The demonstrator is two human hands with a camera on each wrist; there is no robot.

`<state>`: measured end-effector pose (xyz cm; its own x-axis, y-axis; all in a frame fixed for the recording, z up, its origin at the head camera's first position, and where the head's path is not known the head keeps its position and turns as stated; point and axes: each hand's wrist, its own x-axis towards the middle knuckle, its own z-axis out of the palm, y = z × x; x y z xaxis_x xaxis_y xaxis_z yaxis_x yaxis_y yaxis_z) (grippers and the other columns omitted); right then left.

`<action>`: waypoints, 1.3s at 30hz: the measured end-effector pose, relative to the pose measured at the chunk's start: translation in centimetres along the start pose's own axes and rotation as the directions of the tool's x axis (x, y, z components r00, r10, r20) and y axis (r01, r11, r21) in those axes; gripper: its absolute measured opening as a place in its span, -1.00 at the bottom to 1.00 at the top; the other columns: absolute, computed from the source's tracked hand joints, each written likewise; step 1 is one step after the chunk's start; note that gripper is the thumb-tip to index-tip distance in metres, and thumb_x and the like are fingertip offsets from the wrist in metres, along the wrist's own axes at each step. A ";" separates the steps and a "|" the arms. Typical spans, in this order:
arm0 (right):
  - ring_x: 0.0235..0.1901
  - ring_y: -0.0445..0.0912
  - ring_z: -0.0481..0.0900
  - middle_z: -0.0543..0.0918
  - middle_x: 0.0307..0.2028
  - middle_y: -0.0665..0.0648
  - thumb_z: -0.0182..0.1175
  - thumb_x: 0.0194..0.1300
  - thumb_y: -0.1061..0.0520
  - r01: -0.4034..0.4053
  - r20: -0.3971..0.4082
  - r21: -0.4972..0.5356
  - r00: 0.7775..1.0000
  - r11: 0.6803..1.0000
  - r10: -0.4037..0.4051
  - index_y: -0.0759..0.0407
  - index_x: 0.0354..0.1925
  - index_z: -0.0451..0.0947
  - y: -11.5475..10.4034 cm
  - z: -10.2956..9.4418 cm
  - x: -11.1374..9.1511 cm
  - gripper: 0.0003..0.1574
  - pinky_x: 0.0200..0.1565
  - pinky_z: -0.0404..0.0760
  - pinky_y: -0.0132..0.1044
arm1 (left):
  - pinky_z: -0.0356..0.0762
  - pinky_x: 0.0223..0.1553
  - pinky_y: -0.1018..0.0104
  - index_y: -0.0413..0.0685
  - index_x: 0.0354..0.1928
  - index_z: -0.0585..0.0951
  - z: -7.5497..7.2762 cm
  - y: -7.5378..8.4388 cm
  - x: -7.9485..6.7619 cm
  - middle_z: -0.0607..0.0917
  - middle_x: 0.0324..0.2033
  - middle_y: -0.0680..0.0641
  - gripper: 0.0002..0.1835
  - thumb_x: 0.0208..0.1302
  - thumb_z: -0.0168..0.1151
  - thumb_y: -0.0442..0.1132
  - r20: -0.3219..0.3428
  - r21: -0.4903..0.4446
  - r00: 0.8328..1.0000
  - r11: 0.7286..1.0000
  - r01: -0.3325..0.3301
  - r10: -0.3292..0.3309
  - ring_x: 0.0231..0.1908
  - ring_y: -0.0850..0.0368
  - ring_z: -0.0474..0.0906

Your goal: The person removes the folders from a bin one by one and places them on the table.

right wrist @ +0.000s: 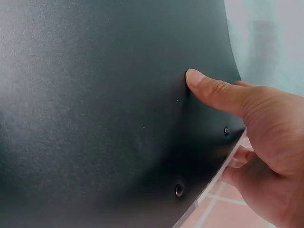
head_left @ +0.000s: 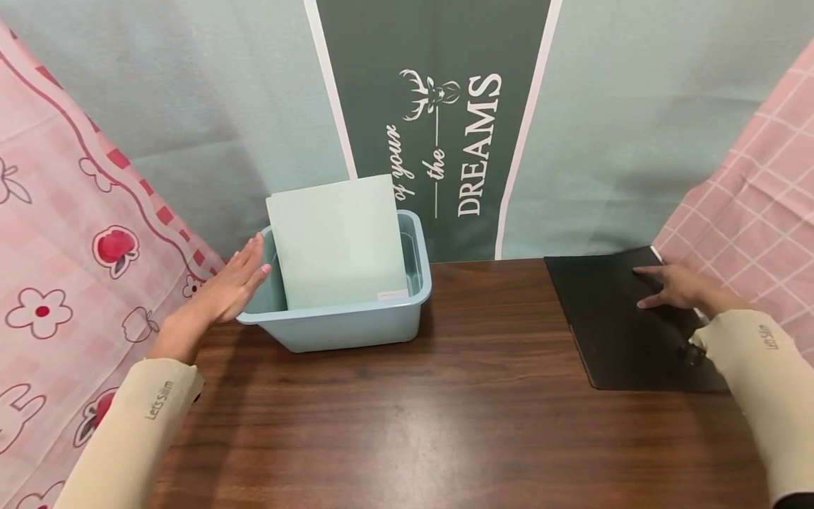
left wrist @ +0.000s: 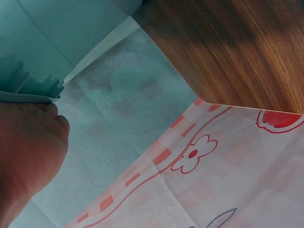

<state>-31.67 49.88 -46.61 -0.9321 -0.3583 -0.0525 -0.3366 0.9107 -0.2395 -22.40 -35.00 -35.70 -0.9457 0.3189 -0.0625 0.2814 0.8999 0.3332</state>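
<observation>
A black file folder [head_left: 610, 325] with metal rivets lies at the right of the table, its right edge bent up a little. My right hand [head_left: 677, 286] grips that edge. In the right wrist view the thumb [right wrist: 213, 92] presses on the folder's top face, while some fingers are below the edge. On the left is a light blue plastic bin [head_left: 356, 325] with pale green folders [head_left: 340, 244] standing tilted in it. My left hand [head_left: 235, 283] is at the bin's left rim with straight fingers. The left wrist view hides most of those fingers.
The brown wooden table [head_left: 407, 424] runs between bin and folder. Behind it hangs a grey-green curtain [head_left: 439, 141] with white lettering. Pink patterned cloths hang on the left [head_left: 76, 233] and right [head_left: 757, 198].
</observation>
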 end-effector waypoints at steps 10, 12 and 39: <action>0.05 0.61 0.50 0.16 0.28 0.93 0.67 0.01 0.07 -0.047 0.037 0.033 0.998 0.998 0.046 0.62 0.28 0.46 -0.6 -0.1 -0.3 0.04 0.10 0.52 0.35 | -0.46 0.63 -0.18 -0.18 0.67 -0.43 0.0 0.0 -0.1 -0.42 0.68 -0.21 -0.19 0.75 -0.43 0.14 -0.009 -0.014 1.000 1.000 -0.005 0.005 0.67 -0.24 -0.47; 0.04 0.58 0.55 0.28 0.22 0.91 0.67 0.01 0.07 -0.036 0.042 0.014 0.998 0.999 0.035 0.63 0.28 0.45 -0.9 -0.2 -0.3 0.05 0.09 0.54 0.34 | -0.46 0.64 -0.16 -0.18 0.67 -0.42 0.1 -0.1 -0.1 -0.42 0.68 -0.20 -0.20 0.75 -0.43 0.14 -0.011 -0.015 1.000 1.000 -0.006 0.006 0.67 -0.23 -0.48; 0.29 0.68 0.32 0.32 0.30 0.82 0.47 0.31 -0.03 0.063 0.043 -0.122 0.997 0.991 -0.058 0.59 0.37 0.39 -5.8 -2.7 2.8 -0.05 0.23 0.43 0.50 | -0.35 0.63 -0.23 -0.24 0.66 -0.39 0.1 -0.1 0.1 -0.37 0.68 -0.27 -0.16 0.74 -0.41 0.17 -0.013 0.081 1.000 0.997 -0.002 0.003 0.67 -0.29 -0.40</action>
<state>-32.74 44.16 -42.75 -0.9045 -0.4190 -0.0799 -0.4082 0.9046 -0.1226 -22.48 -35.05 -35.84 -0.9468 0.3180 -0.0496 0.2957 0.9204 0.2557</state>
